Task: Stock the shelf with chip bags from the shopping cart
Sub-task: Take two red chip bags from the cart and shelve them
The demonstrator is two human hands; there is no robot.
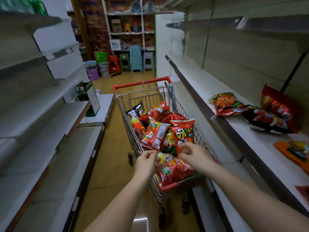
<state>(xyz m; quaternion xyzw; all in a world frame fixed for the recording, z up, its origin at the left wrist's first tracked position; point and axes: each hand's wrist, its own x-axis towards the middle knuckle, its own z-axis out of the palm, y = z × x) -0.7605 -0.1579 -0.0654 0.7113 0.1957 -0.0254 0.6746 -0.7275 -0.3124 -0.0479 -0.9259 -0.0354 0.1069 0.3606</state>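
A wire shopping cart [199, 139] with a red handle stands in the aisle, filled with several red and orange chip bags. My right hand [194, 154] pinches the lower edge of an upright red chip bag [183, 131] at the cart's near right. My left hand [147, 160] pinches the bottom corner of another red bag [154, 135] beside it. A further red bag [173, 169] lies at the cart's near end under both hands. On the right shelf [250, 144] lie several chip bags [225, 104], one red bag [279, 104] leaning on the back panel.
White shelving lines both sides of the narrow aisle. An orange bag [296, 151] lies on the right shelf nearer me. On the left shelf sits a small glass-fronted box [90, 97]. Plastic stools, buckets and baskets [120, 62] stand at the aisle's far end.
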